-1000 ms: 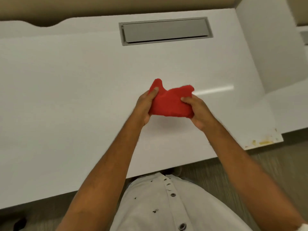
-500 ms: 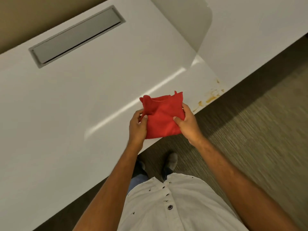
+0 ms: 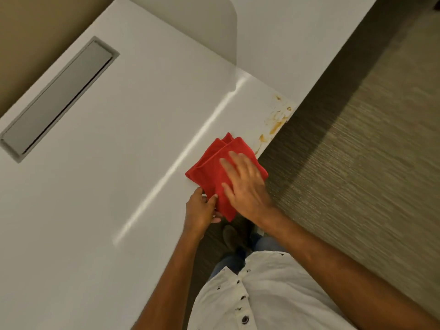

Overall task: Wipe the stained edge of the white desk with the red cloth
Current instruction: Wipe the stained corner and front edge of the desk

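The folded red cloth [image 3: 212, 167] lies flat on the white desk [image 3: 119, 163] at its front edge, with one corner hanging past the edge. My right hand [image 3: 245, 184] rests on top of it, palm down and fingers spread. My left hand [image 3: 202, 210] pinches the cloth's near corner between thumb and fingers. Yellow-brown stains [image 3: 276, 126] run along the desk edge just beyond the cloth, toward the desk's corner. The cloth's far tip stops a short way from the nearest smear.
A grey cable hatch [image 3: 57, 98] is set into the desk at the back left. A white partition panel [image 3: 207, 25] and a second white surface [image 3: 285, 44] adjoin the desk beyond the stains. Grey carpet [image 3: 357, 163] lies to the right.
The cloth went from being held up in both hands to lying folded on the desk edge. My right hand moved on top of it, and the view swung toward the stained corner.
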Available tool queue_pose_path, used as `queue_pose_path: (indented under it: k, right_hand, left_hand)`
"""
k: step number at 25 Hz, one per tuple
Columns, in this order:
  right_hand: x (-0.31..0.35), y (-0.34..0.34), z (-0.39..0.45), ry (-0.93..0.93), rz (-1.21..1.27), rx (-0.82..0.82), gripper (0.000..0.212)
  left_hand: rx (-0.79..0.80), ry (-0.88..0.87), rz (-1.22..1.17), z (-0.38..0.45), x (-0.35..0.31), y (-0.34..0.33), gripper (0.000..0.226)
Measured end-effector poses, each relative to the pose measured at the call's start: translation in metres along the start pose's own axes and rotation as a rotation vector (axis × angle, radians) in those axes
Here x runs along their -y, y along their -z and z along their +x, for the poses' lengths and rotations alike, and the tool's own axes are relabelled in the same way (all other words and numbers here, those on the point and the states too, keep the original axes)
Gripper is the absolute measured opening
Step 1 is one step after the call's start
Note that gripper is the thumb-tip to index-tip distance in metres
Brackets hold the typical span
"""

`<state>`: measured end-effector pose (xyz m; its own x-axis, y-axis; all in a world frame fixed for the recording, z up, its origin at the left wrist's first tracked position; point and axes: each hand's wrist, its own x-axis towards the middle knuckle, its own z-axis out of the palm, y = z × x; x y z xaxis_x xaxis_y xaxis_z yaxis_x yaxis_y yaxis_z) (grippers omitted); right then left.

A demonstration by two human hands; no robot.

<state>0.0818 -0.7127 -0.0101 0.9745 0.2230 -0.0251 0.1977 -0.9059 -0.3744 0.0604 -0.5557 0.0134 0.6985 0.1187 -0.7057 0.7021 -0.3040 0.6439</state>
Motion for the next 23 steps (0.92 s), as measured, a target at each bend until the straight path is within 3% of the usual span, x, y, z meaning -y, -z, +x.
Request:
queue_pose_path:
  k: [3,5,7,9,12,15,23]
  right_hand:
    - [0.022,-0.034,0.008,0.094,-0.047,0.101,0.060]
    - [0.020,-0.054,0.011,0.074,-0.107,0.100,0.059]
    - [0.016,-0.069,0.009,0.048,-0.102,0.036,0.059]
    - [0.013,-0.077,0.006,0.029,-0.106,-0.019,0.064]
    - [0.011,-0.079,0.006,-0.063,-0.151,-0.082,0.074]
    - [0.002,-0.071,0.026,-0.216,-0.136,-0.105,0.071]
    - [-0.009,-0.060,0.044,-0.267,-0.184,-0.041,0.069]
  left_hand:
    - [0.092,-0.060,0.373,0.000,0.003,0.021,0.031]
    - [-0.059,-0.172,0.582,0.003,0.011,0.036,0.031]
    - [-0.263,-0.292,0.626,0.007,0.019,0.046,0.034]
    - [-0.355,-0.387,0.634,0.015,0.022,0.047,0.042]
    - [-0.313,-0.499,0.726,0.029,0.023,0.038,0.057]
    - [-0.282,-0.500,0.738,0.041,0.032,0.026,0.069]
    - [-0.392,-0.517,0.843,0.053,0.049,0.016,0.066]
